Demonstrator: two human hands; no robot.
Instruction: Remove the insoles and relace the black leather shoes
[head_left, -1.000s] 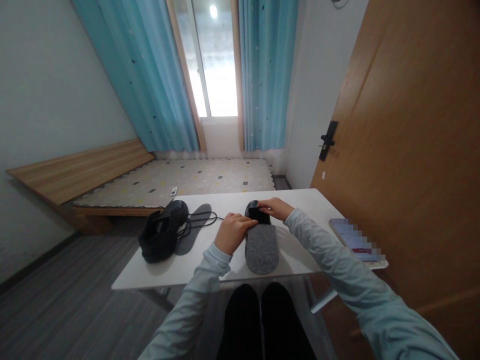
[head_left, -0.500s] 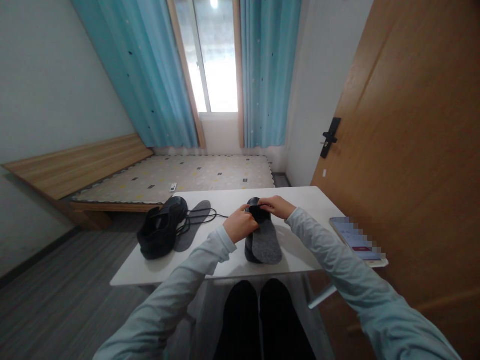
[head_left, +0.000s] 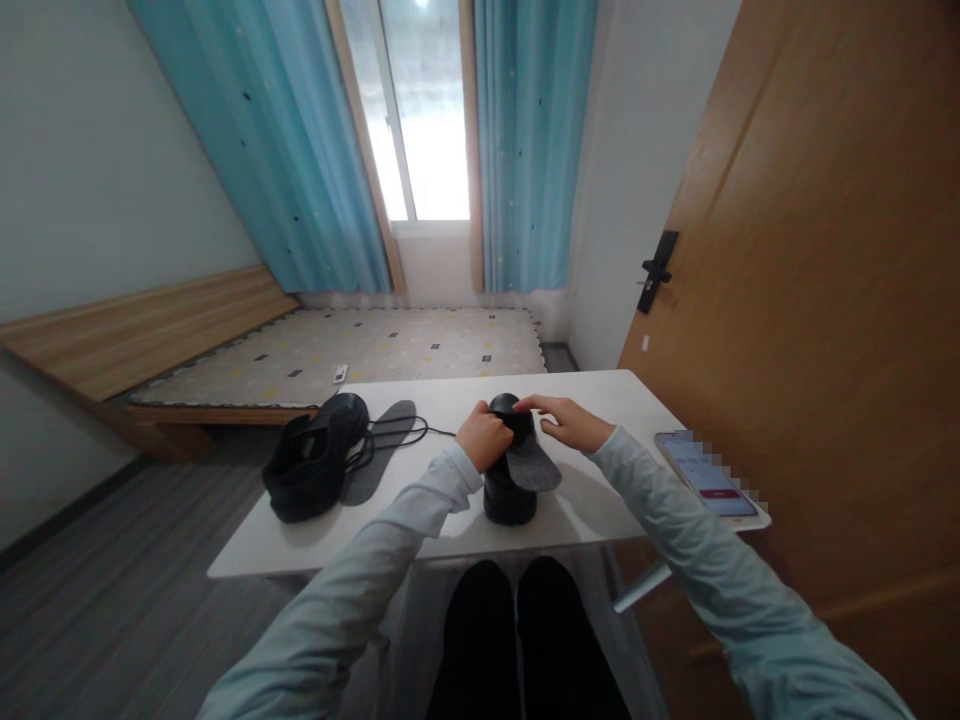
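A black shoe (head_left: 510, 502) stands on the white table in front of me, with a grey insole (head_left: 535, 467) partly inside its opening and its wide end sticking out to the right. My left hand (head_left: 485, 437) is closed at the shoe's left side, gripping its upper edge. My right hand (head_left: 571, 422) is at the far right of the opening, fingers apart, the index fingertip touching the shoe. To the left lies a second black shoe (head_left: 311, 470), and a second grey insole (head_left: 382, 455) is flat beside it under loose black laces (head_left: 405, 428).
A phone (head_left: 709, 475) lies at the right end of the white table (head_left: 442, 520). Behind the table is a bed (head_left: 390, 340) with a small white object (head_left: 340, 374) on it. A wooden door (head_left: 817, 300) stands at the right.
The insole has moved away from me and its outer end has lifted off the shoe's near end, which now shows. My right hand's fingers have opened and it has shifted slightly right.
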